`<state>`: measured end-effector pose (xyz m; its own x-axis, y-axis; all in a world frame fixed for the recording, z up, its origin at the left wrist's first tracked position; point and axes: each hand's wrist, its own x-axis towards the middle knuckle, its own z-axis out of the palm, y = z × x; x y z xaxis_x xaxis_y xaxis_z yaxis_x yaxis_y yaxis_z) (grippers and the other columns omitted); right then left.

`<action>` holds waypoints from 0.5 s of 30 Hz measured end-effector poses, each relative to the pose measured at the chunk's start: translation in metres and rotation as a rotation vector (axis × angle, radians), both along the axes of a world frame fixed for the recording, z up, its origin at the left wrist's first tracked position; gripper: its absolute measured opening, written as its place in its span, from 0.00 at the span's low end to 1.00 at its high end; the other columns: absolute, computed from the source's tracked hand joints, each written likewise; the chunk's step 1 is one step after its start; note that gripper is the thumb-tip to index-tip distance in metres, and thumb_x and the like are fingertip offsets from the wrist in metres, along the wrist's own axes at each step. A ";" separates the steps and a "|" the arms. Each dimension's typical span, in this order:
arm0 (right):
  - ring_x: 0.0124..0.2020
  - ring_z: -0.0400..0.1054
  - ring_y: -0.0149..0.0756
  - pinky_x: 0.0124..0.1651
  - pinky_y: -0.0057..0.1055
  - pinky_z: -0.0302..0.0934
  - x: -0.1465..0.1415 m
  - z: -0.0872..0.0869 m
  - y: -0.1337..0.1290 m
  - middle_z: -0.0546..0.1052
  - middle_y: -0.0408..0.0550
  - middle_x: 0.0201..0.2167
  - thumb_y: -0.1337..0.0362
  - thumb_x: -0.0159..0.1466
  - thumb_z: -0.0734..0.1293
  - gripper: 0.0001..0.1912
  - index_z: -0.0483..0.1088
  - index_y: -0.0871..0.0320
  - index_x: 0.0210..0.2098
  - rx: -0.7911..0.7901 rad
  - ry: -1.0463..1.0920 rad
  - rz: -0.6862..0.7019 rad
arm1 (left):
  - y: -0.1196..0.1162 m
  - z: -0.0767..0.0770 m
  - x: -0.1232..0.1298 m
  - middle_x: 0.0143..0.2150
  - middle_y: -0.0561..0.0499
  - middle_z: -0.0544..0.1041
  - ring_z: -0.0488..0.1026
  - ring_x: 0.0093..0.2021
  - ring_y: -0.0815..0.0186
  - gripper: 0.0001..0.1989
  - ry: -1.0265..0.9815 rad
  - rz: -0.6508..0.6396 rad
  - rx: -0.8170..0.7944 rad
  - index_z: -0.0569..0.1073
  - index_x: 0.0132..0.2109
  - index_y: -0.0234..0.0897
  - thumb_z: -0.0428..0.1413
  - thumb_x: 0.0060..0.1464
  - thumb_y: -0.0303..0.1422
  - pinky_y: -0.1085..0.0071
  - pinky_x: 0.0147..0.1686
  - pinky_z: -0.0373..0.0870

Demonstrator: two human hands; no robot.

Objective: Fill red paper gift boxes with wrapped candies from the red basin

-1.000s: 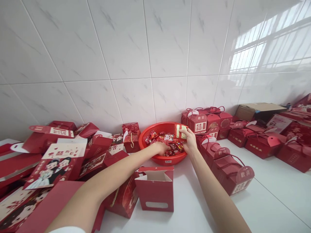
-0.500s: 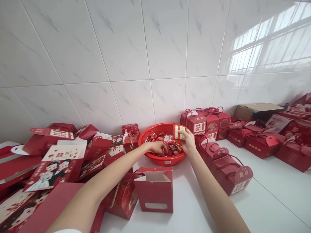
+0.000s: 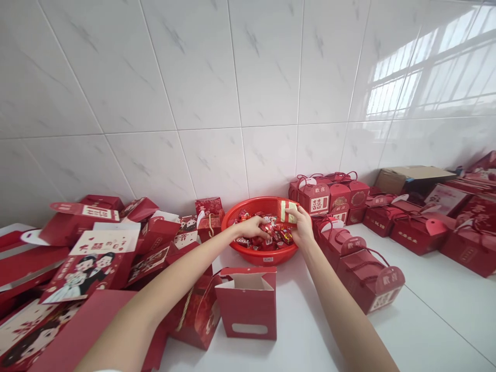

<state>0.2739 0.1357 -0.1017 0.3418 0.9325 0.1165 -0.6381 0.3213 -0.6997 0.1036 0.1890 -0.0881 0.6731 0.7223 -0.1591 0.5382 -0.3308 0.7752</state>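
A red plastic basket [image 3: 267,257] stands against the wall, holding many wrapped candies [image 3: 277,240]. Inside it, my left hand [image 3: 252,228] is closed, its fingertips pinching a red-wrapped candy just above the pile. At the basket's right rim, my right hand [image 3: 303,225] grips a small cream-and-red packet [image 3: 284,212] between thumb and fingers. Closer to me, a red gift box [image 3: 248,305] stands upright with its top open and a white oval cut-out low on its front.
Red gift boxes [image 3: 104,263] lie heaped at the left. Closed red boxes with cord handles [image 3: 368,274] stand along the right of the basket, and more [image 3: 420,227] reach farther right. A brown carton [image 3: 414,173] sits by the tiled wall [image 3: 267,77].
My left hand has risen slightly out of the candies, with a red-wrapped one now showing at its fingertips. My right hand still holds the packet at nearly the same spot.
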 end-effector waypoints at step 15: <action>0.25 0.72 0.34 0.28 0.29 0.69 0.001 -0.001 0.001 0.78 0.40 0.24 0.70 0.39 0.74 0.13 0.69 0.56 0.24 -0.032 -0.017 0.034 | -0.006 0.018 -0.024 0.31 0.51 0.80 0.75 0.32 0.68 0.16 -0.399 0.133 -0.226 0.77 0.33 0.33 0.72 0.36 0.33 0.70 0.39 0.72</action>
